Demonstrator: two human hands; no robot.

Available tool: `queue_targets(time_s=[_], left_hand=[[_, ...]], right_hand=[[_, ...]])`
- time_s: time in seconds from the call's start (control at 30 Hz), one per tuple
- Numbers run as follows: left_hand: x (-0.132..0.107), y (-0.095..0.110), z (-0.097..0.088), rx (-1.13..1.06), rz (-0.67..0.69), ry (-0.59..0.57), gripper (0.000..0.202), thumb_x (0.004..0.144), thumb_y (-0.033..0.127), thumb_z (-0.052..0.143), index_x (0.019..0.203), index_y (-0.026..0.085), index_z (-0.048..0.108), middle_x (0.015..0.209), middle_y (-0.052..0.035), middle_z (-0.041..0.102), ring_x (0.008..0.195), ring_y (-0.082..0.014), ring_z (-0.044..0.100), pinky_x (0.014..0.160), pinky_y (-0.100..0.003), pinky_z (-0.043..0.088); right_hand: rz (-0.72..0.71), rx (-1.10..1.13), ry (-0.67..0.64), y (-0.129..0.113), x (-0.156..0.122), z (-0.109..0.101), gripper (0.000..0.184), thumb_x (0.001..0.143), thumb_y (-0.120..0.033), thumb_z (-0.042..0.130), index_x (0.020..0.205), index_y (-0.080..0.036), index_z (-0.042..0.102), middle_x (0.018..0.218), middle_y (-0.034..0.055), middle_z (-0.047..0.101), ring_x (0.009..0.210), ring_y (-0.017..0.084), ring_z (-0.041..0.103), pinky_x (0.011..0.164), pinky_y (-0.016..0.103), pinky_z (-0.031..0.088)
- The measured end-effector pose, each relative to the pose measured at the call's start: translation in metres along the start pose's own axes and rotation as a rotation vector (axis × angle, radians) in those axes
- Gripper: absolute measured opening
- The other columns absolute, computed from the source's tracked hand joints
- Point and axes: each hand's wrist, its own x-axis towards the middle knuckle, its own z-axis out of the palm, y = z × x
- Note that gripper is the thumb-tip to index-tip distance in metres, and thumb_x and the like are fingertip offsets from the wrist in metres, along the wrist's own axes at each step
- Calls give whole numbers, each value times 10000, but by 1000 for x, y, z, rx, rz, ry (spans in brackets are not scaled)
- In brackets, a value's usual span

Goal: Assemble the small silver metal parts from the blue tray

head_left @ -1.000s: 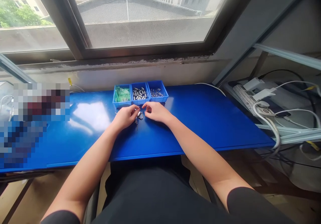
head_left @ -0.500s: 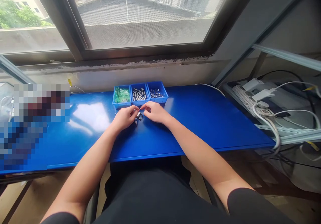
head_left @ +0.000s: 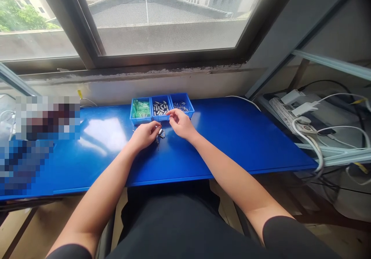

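Note:
My left hand (head_left: 145, 135) rests low over the blue tabletop, thumb and fingers pinched together; whatever lies between the fingertips is too small to make out. Just beside those fingertips is a little cluster of metal pins and cylinders (head_left: 161, 134) on the table. My right hand (head_left: 182, 125) hovers at the front of the middle blue bin (head_left: 161, 118), index finger stretched forward and thumb apart from it, with nothing visible in it. Short silver and dark cylinders (head_left: 160, 107) fill that middle bin. Thin metal pins (head_left: 182, 106) lie in the right bin.
The left bin (head_left: 141, 120) of the joined row holds a green plastic packet (head_left: 141, 108). Beyond the blue table (head_left: 232, 135) are a wall and a window. A power strip (head_left: 290, 114) with cables is on the right. A pixelated patch covers the left end.
My right hand has moved up and slightly right, away from my left hand, to the front of the bins. My left hand and the metal cluster have stayed put.

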Motion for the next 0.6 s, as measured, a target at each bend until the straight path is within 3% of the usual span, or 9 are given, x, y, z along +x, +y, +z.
queue_targets(time_s=[0.2,0.37,0.6], left_hand=[[0,1,-1,1,1,-3,257,926,358,496,974,199,691,649,-3,649,566,-131,557,564,-233,385],[0,1,-1,0,5,-11,254,929,361,494,970,199,685,630,4,630,551,-126,537,555,-233,372],[0,-2,1,-9,8,-24,241,913,372,531,1010,202,673,609,25,592,533,-111,496,546,-222,354]], right_hand=[[54,114,-27,0,-2,3,220,842,-244,486,1034,-171,566,829,23,578,738,142,559,718,273,480],[153,317,-51,6,0,7,254,748,-231,557,997,-179,549,750,-16,548,714,142,586,705,281,504],[233,483,-58,4,2,9,178,706,-222,595,875,-171,573,780,12,631,742,154,641,726,304,539]])
